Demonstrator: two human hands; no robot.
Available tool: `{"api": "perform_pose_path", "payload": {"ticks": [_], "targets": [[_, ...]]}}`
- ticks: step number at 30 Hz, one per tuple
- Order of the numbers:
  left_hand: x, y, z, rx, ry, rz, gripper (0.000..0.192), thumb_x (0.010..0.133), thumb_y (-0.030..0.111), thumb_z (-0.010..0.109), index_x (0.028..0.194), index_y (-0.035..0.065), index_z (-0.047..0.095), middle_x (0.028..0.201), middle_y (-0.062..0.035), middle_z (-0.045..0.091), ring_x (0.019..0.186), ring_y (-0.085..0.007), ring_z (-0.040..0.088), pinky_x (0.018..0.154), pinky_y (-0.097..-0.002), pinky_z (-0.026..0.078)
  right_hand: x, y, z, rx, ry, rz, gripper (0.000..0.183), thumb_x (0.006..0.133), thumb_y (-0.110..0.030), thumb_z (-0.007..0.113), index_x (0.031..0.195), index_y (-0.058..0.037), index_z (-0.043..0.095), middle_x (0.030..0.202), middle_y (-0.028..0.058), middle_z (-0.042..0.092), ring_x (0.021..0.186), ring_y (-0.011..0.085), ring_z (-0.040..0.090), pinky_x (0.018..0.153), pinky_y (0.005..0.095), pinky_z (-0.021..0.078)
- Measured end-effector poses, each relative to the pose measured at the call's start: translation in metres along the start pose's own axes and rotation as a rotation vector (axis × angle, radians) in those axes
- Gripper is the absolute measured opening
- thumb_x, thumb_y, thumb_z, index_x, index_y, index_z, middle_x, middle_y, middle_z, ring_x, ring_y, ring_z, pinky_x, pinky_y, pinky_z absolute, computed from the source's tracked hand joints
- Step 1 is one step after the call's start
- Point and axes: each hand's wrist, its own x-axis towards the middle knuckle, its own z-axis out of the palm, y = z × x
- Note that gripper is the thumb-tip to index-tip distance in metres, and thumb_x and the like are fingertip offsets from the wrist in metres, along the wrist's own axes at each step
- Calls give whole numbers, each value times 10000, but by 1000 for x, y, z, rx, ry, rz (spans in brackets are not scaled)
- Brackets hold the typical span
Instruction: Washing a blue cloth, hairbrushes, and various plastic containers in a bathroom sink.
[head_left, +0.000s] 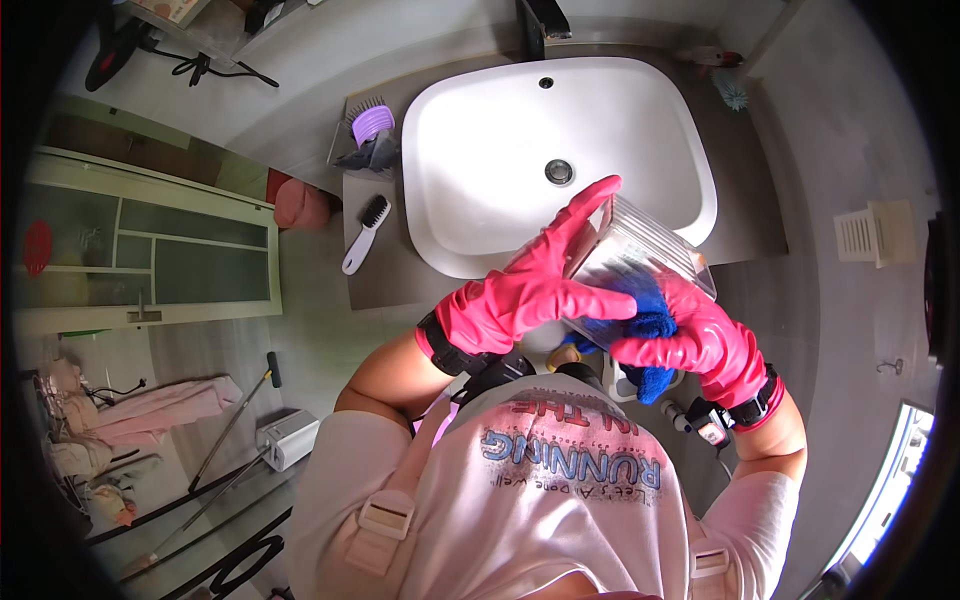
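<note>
Pink rubber gloves cover both hands, which meet over the front rim of a white washbasin (480, 150). My left hand (536, 281) grips a clear plastic box (652, 232), its fingers along the box's side and its thumb across the near part. The box is tilted, with ribbed walls. A blue cloth (651, 319) is bunched in my right hand (694, 326), which presses it against the box. Part of the right hand's fingers shows through the clear plastic. How far the cloth reaches inside the box is hard to tell.
A black faucet (546, 22) rises behind the basin. On the counter's left lie a white-handled brush (367, 234) and a purple hairbrush (373, 124) in a clear holder. A teal bristled brush (729, 91) is at the back right. A glass-paned door (150, 247) is far left.
</note>
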Motion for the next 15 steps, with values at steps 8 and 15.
{"api": "perform_pose_path", "payload": {"ticks": [8, 15], "targets": [[6, -18, 14, -546, 141, -101, 713, 832, 257, 674, 1429, 95, 320, 1281, -45, 466, 1201, -155, 411, 1017, -288, 303, -26, 12, -6, -336, 88, -341, 285, 731, -155, 782, 957, -35, 655, 971, 121, 645, 919, 283, 617, 820, 354, 475], [25, -18, 45, -934, 58, -124, 659, 861, 237, 630, 1426, 107, 317, 1325, -86, 474, 1226, -240, 460, 1025, -396, 365, -70, 19, -18, -111, 211, -445, 175, 718, -91, 749, 853, -12, 672, 876, 133, 652, 829, 271, 648, 748, 335, 497]]}}
